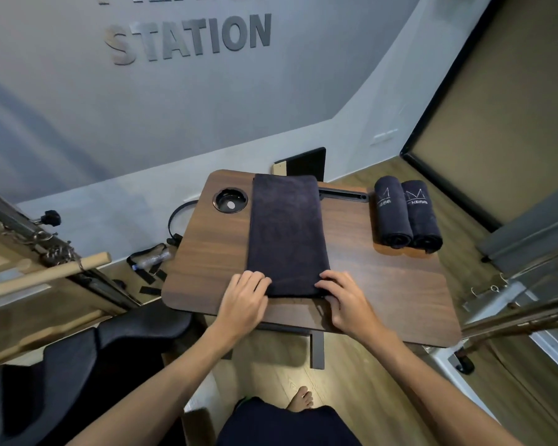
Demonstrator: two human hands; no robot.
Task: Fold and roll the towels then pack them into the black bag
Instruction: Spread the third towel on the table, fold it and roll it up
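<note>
Head view, left hand (244, 296) and right hand (343, 299) gripping folded towel's (285, 233) near edge

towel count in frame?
3. One folded towel lies flat mid-table, both hands at its near end. Two rolled towels lie side by side at the table's far right. None else visible; the bag isn't in view.
</note>
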